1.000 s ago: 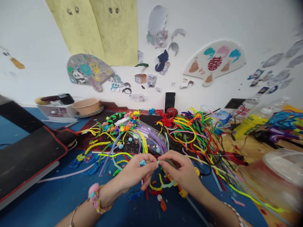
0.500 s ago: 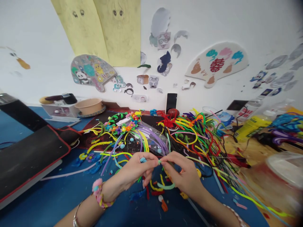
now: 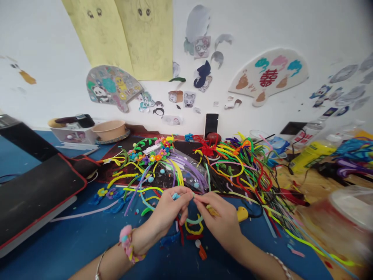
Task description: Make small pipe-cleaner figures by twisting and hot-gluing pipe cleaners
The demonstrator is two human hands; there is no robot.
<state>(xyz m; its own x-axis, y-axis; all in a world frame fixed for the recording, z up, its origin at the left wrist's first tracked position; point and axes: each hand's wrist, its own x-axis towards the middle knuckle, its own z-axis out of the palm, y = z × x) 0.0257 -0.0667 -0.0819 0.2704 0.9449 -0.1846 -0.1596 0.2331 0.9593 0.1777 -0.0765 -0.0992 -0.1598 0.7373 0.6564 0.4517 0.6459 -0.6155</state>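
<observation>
My left hand (image 3: 175, 206) is closed, thumb and forefinger pinched on the end of a pale green pipe cleaner (image 3: 194, 221); a bit of light blue fuzzy material (image 3: 175, 196) shows between its fingers. Fingertip to fingertip with it, my right hand (image 3: 218, 214) pinches at the same spot. The pale green strand curves out below the fingers, over a bent yellow pipe cleaner (image 3: 196, 229). A yellow tool handle (image 3: 242, 214) sticks out beside my right hand, its other part hidden behind the hand.
Heaped pipe cleaners (image 3: 250, 167) lie at the right behind my hands. Fuzzy flowers (image 3: 157, 153) sit at the back, near a phone (image 3: 211, 124) leaning on the wall. A black case (image 3: 35, 194) stands left, bottles (image 3: 313, 155) and a plastic tub (image 3: 349, 217) right.
Both hands have shifted slightly left, still pinched together. My right hand has turned a little, and the pale green strand has moved left beneath the fingers.
</observation>
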